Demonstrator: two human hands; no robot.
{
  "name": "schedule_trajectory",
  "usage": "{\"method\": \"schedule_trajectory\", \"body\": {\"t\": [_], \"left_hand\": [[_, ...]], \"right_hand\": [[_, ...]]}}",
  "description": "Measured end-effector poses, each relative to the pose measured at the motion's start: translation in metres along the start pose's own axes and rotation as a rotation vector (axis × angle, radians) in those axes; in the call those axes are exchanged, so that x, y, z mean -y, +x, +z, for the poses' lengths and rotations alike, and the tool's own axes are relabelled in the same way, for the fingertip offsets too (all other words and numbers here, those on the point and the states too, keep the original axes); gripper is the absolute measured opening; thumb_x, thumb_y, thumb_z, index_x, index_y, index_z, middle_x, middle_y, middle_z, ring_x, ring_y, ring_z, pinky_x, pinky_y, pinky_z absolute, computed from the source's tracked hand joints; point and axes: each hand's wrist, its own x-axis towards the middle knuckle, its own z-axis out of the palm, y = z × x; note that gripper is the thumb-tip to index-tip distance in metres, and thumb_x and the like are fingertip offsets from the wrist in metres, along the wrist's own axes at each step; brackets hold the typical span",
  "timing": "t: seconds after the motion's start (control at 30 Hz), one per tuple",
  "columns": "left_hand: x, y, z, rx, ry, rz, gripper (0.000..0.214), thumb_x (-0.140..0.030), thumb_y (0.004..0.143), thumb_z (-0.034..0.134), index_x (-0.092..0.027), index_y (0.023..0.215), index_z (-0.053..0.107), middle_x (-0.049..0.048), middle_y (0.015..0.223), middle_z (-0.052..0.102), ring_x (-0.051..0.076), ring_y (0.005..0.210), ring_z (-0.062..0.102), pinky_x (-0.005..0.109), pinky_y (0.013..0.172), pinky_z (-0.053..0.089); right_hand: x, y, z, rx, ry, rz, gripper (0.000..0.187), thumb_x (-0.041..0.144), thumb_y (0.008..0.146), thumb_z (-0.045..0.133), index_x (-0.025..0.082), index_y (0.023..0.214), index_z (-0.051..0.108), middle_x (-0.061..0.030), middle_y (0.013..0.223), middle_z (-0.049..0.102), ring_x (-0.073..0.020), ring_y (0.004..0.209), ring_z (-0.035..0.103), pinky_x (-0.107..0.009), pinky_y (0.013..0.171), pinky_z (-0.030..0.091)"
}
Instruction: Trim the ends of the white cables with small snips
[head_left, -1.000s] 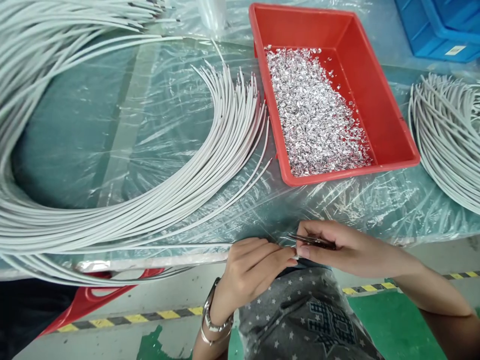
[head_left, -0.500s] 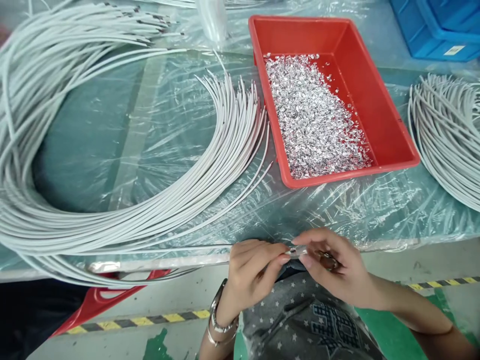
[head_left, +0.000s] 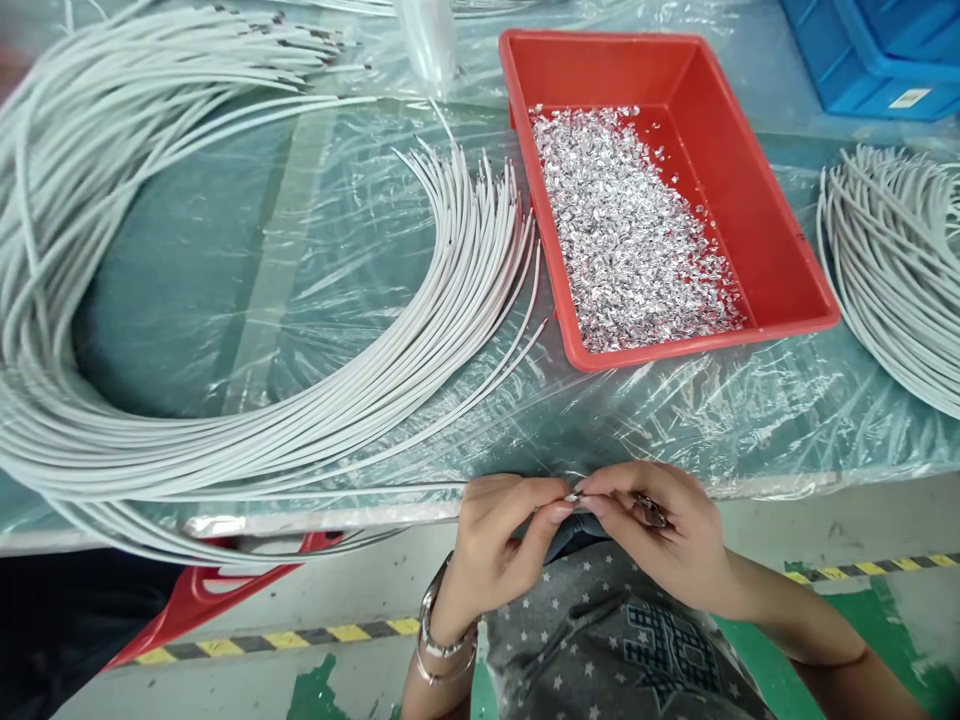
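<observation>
By the table's front edge, my left hand (head_left: 502, 535) is closed in a pinch on a white cable (head_left: 405, 489), which runs in from the left. Its small stripped end (head_left: 574, 496) shows at the fingertips. My right hand (head_left: 664, 530) meets it from the other side, thumb and forefinger pinched at that tip. A dark metal object (head_left: 649, 508) is tucked in the curled fingers of the right hand; its kind is partly hidden. Left of the hands lies a big looped bundle of white cables (head_left: 330, 410), with their ends bunched near the middle.
A red tray (head_left: 780, 240) with many silvery foil scraps (head_left: 637, 240) stands beyond my hands. Another coil of white cables (head_left: 892, 270) is at right, below a blue bin (head_left: 885, 60). Clear plastic film covers the table (head_left: 202, 300). A red stool (head_left: 195, 600) stands lower left.
My right hand has moved left, closer to my left hand. Its fingertips have closed in at the cable tip, where a shiny clear or silvery strip showed between them before.
</observation>
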Motion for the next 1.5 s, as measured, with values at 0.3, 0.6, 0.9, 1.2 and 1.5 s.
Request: {"method": "schedule_trajectory", "body": {"t": [0.3, 0.6, 0.9, 1.2, 1.5], "left_hand": [[0.001, 0.000, 0.002, -0.022, -0.005, 0.015, 0.014, -0.019, 0.100, 0.053, -0.017, 0.090, 0.062, 0.0008, 0.068, 0.070, 0.011, 0.051, 0.060, 0.022, 0.051, 0.044], [0.001, 0.004, 0.003, -0.017, -0.017, 0.035, 0.015, -0.020, 0.100, 0.050, -0.018, 0.090, 0.061, -0.0006, 0.058, 0.064, 0.013, 0.045, 0.056, 0.024, 0.047, 0.042], [0.000, 0.004, 0.003, -0.017, 0.008, 0.028, 0.012, -0.017, 0.098, 0.052, -0.018, 0.092, 0.062, -0.0007, 0.061, 0.065, 0.013, 0.046, 0.056, 0.024, 0.047, 0.041], [0.000, 0.004, 0.004, -0.016, 0.016, 0.028, 0.010, -0.018, 0.099, 0.053, -0.017, 0.095, 0.063, 0.0007, 0.068, 0.070, 0.013, 0.052, 0.061, 0.024, 0.051, 0.045], [0.003, 0.001, 0.006, -0.024, 0.055, 0.029, 0.014, -0.006, 0.093, 0.060, -0.014, 0.103, 0.066, 0.0042, 0.078, 0.074, 0.013, 0.057, 0.061, 0.024, 0.055, 0.045]], "right_hand": [[0.000, 0.002, 0.000, -0.014, -0.096, -0.118, 0.015, 0.008, 0.092, 0.054, 0.022, 0.096, 0.056, 0.0063, 0.060, 0.056, -0.0084, 0.045, 0.040, -0.022, 0.048, 0.036], [0.007, 0.003, 0.000, -0.025, -0.122, -0.103, 0.013, 0.010, 0.095, 0.053, 0.023, 0.093, 0.053, 0.0074, 0.056, 0.048, -0.0081, 0.043, 0.036, -0.021, 0.044, 0.031], [0.009, 0.001, -0.002, 0.004, -0.152, -0.087, 0.016, 0.007, 0.090, 0.052, 0.023, 0.092, 0.052, 0.0083, 0.053, 0.044, -0.0092, 0.042, 0.036, -0.022, 0.044, 0.032], [0.012, 0.000, -0.001, -0.001, -0.134, -0.059, 0.017, 0.007, 0.091, 0.050, 0.024, 0.093, 0.050, 0.0090, 0.053, 0.040, -0.0085, 0.041, 0.032, -0.022, 0.042, 0.030], [0.013, -0.003, -0.003, 0.058, -0.106, -0.055, 0.016, 0.009, 0.090, 0.051, 0.024, 0.093, 0.052, 0.0079, 0.056, 0.047, -0.0084, 0.042, 0.039, -0.021, 0.045, 0.037]]}}
